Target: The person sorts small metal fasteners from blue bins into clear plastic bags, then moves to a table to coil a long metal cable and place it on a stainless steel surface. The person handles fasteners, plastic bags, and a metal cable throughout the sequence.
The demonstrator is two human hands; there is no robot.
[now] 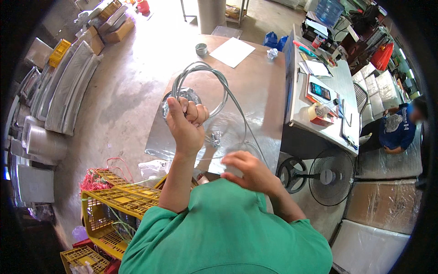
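Observation:
A coil of thin grey cable (203, 67) is gripped in my left hand (188, 123), which is closed round the strands above the table. From the coil a loose length runs down and right, passing behind my right hand (248, 169). That hand is close to my chest, its fingers bent and smeared by motion. A faint blurred strand reaches towards its fingertips; I cannot tell whether it is held. Beneath the left hand, a shiny round roll (192, 94) is partly hidden. A small crumpled silvery piece (216, 138) lies on the brown table (260, 98) between the hands.
A grey tape roll (201, 49) and white sheet (232, 52) lie at the table's far end. Right are a desk (299, 107) with a phone (320, 91), a fan (331, 177) and a seated person (397, 130). Yellow crates (123, 198) stand at lower left.

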